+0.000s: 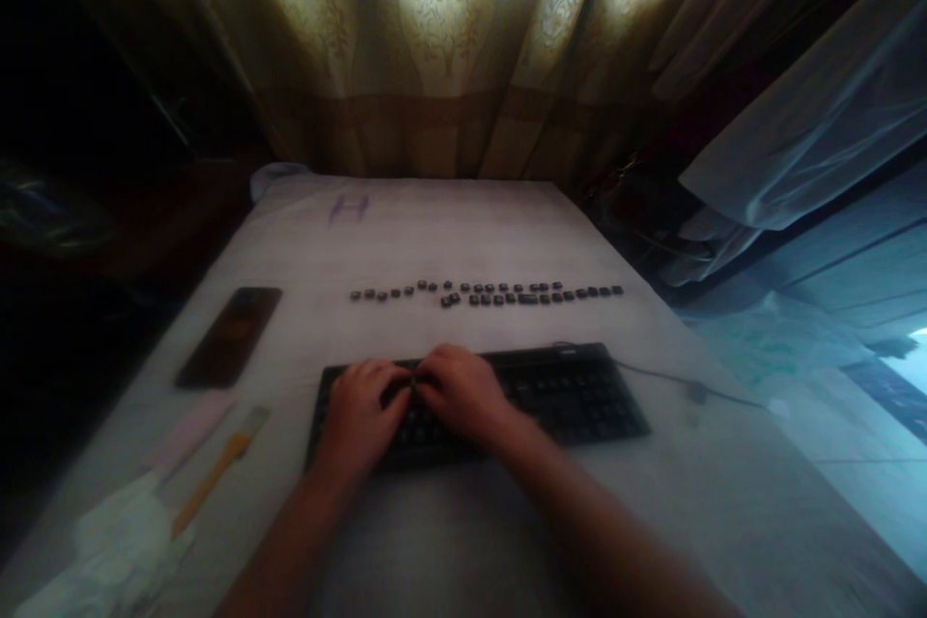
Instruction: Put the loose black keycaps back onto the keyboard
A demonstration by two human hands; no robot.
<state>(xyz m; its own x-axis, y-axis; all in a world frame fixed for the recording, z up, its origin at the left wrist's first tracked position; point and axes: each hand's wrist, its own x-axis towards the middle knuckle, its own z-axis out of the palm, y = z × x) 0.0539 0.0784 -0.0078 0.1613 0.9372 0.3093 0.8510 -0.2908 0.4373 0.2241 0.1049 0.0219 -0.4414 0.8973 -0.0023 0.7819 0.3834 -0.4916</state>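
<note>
A black keyboard [565, 396] lies on the cloth-covered table in front of me. Over its left part are both my hands, fingertips meeting near the upper edge. My left hand [366, 406] has its thumb and fingers curled together on the keys. From the other side, my right hand [463, 393] reaches in with bent fingers pinched close to the left fingertips. A small dark bit shows between them, too blurred to name. Beyond the keyboard, loose black keycaps [528, 298] lie in two uneven rows.
A dark phone [230, 338] lies at the left. Nearer me are a brush with an orange handle [210, 483], a pink strip [189, 430] and a crumpled white cloth [120, 531]. The keyboard cable [673, 377] runs off right. Curtains [449, 39] hang behind the table [470, 232].
</note>
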